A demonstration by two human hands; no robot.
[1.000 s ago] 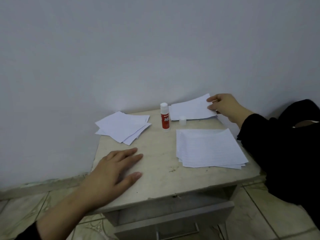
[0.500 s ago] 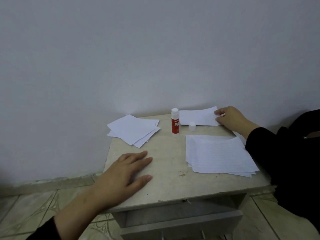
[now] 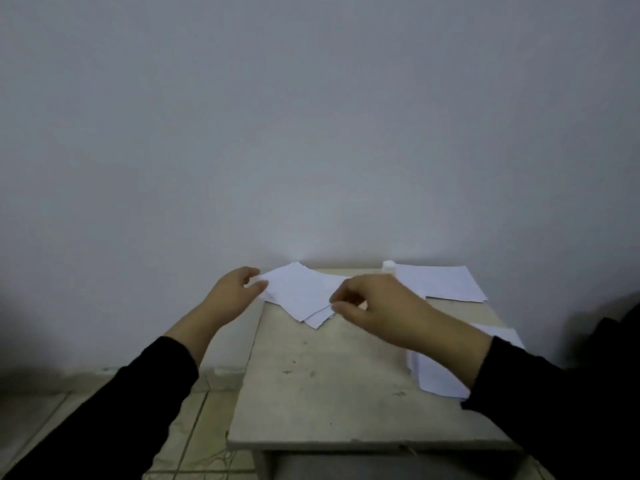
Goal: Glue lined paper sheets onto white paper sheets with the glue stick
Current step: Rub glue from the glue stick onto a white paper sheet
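- Head view: both our hands reach to the small pile of white paper sheets (image 3: 299, 292) at the far left corner of the tabletop (image 3: 332, 382).
- Our left hand (image 3: 235, 292) is at the pile's far left edge, thumb and fingers closing on a sheet's corner; the hold looks like a light pinch.
- Our right hand (image 3: 377, 306) is at the pile's near right edge, its fingers (image 3: 341, 297) curled and pinching the edge of a top sheet.
- The glue stick (image 3: 388, 266) stands behind our right hand at the far side; only its white top shows.
- The lined paper sheets (image 3: 434, 375) lie at the near right, partly under our right sleeve; another sheet (image 3: 446, 284) lies far right by the wall.
- We judge the step to be taking one white sheet from the pile as a base. Next we must peel off a single sheet, lay it flat in the bare middle, then fetch the glue.
- No writing or label can be read here; the lined sheets' ruling is too faint to make out.
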